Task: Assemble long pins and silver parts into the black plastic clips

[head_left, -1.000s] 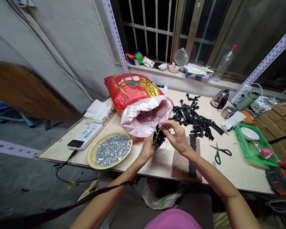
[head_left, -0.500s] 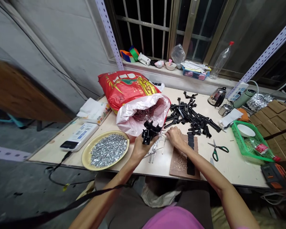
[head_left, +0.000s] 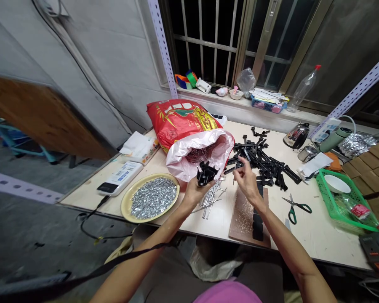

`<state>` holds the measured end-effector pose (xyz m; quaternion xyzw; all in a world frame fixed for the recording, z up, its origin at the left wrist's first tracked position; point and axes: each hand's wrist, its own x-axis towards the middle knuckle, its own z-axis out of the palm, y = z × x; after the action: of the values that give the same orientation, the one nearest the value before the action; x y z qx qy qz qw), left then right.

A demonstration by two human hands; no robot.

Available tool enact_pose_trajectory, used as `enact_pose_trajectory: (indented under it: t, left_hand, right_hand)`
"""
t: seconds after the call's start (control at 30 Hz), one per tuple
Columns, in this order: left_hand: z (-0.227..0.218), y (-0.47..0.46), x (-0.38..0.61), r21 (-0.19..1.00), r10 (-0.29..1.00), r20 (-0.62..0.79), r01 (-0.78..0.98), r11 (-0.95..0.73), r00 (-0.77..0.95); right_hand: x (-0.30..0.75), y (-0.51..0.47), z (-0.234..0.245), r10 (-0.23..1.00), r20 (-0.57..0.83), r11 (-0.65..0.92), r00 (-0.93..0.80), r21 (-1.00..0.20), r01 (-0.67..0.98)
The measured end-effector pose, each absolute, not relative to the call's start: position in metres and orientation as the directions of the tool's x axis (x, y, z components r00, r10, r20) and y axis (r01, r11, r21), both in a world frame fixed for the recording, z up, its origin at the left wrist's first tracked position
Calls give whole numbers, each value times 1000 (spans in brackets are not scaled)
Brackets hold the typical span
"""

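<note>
My left hand [head_left: 196, 191] is closed around a small bundle of black plastic parts [head_left: 206, 173], held upright in front of the bag's mouth. To its right my right hand [head_left: 246, 181] pinches with thumb and fingers, the index finger raised. A thin end like that of a long metal screw [head_left: 233, 182] shows under its fingertips. Between the hands lies a loose heap of long metal screws [head_left: 212, 198] on the table. Behind the right hand spreads a pile of black plastic parts [head_left: 262, 158]. The red bag [head_left: 180, 122] lies with its white mouth facing me, full of more long metal pieces.
A yellow dish [head_left: 125, 204] of small silvery metal pieces stands left. A brown board [head_left: 241, 214] with a black strip lies under my right forearm. Scissors [head_left: 292, 208], a green basket [head_left: 324, 198], a kettle [head_left: 297, 135] and a white power bank-like box [head_left: 121, 179] are around.
My right hand has risen from beside the screw heap and moved slightly right, towards the black pile. My left hand still holds the black parts. The whole view has shifted a little.
</note>
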<state>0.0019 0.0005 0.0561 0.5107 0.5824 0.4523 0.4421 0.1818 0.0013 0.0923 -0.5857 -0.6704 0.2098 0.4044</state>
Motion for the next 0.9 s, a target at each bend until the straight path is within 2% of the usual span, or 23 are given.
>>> enact_pose_trajectory:
  t: [0.03, 0.1, 0.2, 0.4, 0.57, 0.9]
  left_hand:
    - [58, 0, 3, 963, 997, -33, 266, 52, -74]
    - [62, 0, 7, 923, 998, 33, 384, -12, -49]
    - [65, 1, 11, 884, 995, 98, 461, -76, -24]
    - [63, 1, 12, 938, 999, -19, 346, 8, 29]
    - [67, 0, 13, 950, 996, -86, 303, 79, 11]
    - [68, 1, 24, 975, 995, -84, 211, 69, 62]
  right_hand:
    - [180, -2, 102, 925, 378, 308, 51, -820, 483]
    - [173, -10, 122, 884, 457, 412, 103, -863, 292]
    - [159, -22, 141, 858, 505, 483, 89, -854, 194]
    - [146, -31, 133, 842, 537, 509, 52, -823, 254]
    - [147, -31, 130, 799, 592, 560, 107, -797, 228]
    - [149, -20, 116, 815, 580, 535, -14, -742, 404]
